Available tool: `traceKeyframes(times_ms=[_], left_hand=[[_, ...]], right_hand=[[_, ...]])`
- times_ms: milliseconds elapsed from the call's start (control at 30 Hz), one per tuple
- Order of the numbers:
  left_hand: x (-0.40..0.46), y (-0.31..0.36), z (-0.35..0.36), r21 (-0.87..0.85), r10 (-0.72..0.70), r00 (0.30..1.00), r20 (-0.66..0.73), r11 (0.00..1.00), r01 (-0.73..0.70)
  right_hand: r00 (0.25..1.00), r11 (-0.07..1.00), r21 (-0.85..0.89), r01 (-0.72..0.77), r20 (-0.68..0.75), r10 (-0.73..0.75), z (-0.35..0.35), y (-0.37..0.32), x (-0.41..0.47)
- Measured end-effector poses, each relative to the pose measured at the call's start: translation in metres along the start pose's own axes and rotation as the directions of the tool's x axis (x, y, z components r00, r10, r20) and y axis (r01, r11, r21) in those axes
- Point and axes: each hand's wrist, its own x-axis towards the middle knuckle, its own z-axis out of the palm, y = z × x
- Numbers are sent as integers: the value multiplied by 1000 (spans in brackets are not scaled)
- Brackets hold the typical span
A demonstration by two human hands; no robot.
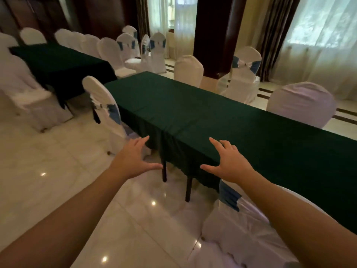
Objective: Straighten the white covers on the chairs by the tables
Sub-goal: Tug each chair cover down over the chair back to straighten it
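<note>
Head view: two long tables under dark green cloth, the near table (193,113) running diagonally, the far table (58,60) at upper left. White-covered chairs ring both, roughly fifteen countable; those at far left are blurred, so the tally is loose. About five carry a blue sash. Nearest covered chair (251,229) sits at lower right, partly hidden under the right forearm and cut off by the frame edge, its cover rumpled. Another sashed chair (104,105) stands at the near table's left end. Glossy pale floor (67,171) all around. Left hand (133,159) and right hand (229,163) hover, fingers spread, holding nothing, apart from any cover.
</note>
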Motion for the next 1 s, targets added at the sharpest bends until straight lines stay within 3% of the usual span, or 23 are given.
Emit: traceKeyframes(times_ms=[200,467,733,1000], left_hand=[[-16,-97,-40,-98,-163,985,-50,983,157],[0,-316,-94,-172,-330,943,-46,932,318],[86,-510,-157,-157,-342,939,-27,929,334],[243,-618,-171,-106,-263,964,-23,960,260]], right_hand=[[983,985,-6,173,56,-173,23,-104,55],[947,953,4,304,112,-302,98,-318,184],[958,961,44,274,69,-277,141,-491,313],[975,972,77,222,0,-223,158,-564,444]])
